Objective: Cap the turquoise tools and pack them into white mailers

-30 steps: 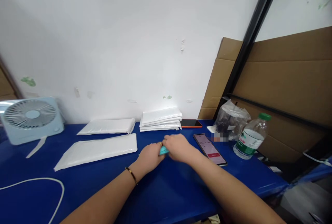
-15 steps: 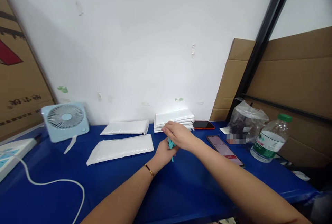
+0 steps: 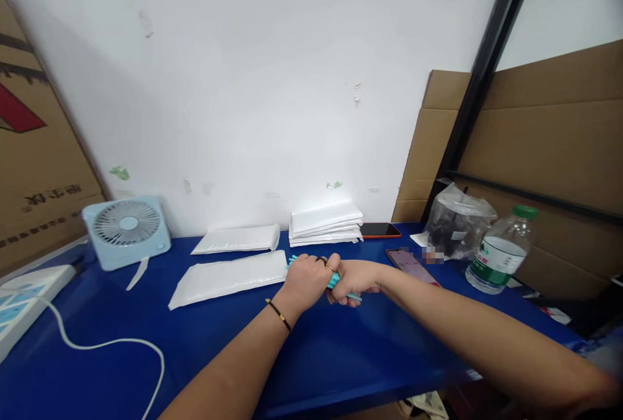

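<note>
My left hand (image 3: 307, 282) is closed around a bundle of thin turquoise sticks (image 3: 333, 280), whose tips poke out at its upper left. My right hand (image 3: 359, 277) grips the same bundle from the right, and one stick end shows below its fingers. The two hands touch, hiding most of the bundle; its exact kind cannot be made out. A small dark loop lies by the left fingers, beside a gold ring. Just left of the hands, a flat white packet (image 3: 228, 279) lies on the blue table (image 3: 341, 361).
Behind lie another white packet (image 3: 236, 239) and a stack of white packets (image 3: 325, 224). Two phones (image 3: 382, 230) sit to the right, near a bagged cup (image 3: 455, 222) and a water bottle (image 3: 501, 254). At left are a fan (image 3: 129, 228), a power strip (image 3: 32, 303) and a white cable (image 3: 121, 341).
The bundle has swung from near upright to slanting across. My right hand has dropped from the top to the right side; the left wrist has turned.
</note>
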Available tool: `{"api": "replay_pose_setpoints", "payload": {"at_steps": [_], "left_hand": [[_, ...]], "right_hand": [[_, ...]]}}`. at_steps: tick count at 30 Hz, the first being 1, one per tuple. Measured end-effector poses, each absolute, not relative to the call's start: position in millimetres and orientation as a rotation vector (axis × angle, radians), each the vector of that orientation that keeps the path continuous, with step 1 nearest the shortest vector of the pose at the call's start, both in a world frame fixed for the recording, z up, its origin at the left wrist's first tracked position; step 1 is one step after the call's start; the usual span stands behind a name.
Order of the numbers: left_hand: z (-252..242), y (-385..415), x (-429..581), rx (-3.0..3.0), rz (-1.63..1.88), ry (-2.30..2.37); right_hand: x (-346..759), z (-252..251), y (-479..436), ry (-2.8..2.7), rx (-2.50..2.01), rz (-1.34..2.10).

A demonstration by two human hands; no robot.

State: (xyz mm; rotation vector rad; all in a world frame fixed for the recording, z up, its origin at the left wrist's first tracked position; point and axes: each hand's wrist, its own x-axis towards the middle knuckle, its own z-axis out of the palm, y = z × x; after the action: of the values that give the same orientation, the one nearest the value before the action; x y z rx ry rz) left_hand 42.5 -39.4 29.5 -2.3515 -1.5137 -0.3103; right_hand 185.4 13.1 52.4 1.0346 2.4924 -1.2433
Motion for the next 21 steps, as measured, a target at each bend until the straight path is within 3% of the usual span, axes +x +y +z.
{"api": "replay_pose_setpoints", "payload": {"at_steps": [4,6,7,10,15,18,21], "left_hand": [[30,-41,43,-2.292,-0.295,-1.829],[32,-41,41,-2.343,-0.236,-1.851],[33,-42,40,-2.372,-0.205,-1.798],[38,-47,41,-2.444,-0.164,-1.462],[39,-63,49,-2.579,-0.207,-0.985],[37,-66,50,-2.674,-0.214,-0.922],[31,-62,38,-2.472,-0.409,-1.343]], "right_hand": [[191,53,-4,3.027,1.211,-0.319],[195,56,-9,3.077,1.258,-0.057],[197,58,-10,3.037,1.287,-0.153],[206,59,-13,2.617,1.212,-1.048],[219,34,-35,1.59,0.655,-2.376],[224,15,-53,1.233,0.55,-2.718],[233,9,-57,1.287,0.698,-2.853]]}}
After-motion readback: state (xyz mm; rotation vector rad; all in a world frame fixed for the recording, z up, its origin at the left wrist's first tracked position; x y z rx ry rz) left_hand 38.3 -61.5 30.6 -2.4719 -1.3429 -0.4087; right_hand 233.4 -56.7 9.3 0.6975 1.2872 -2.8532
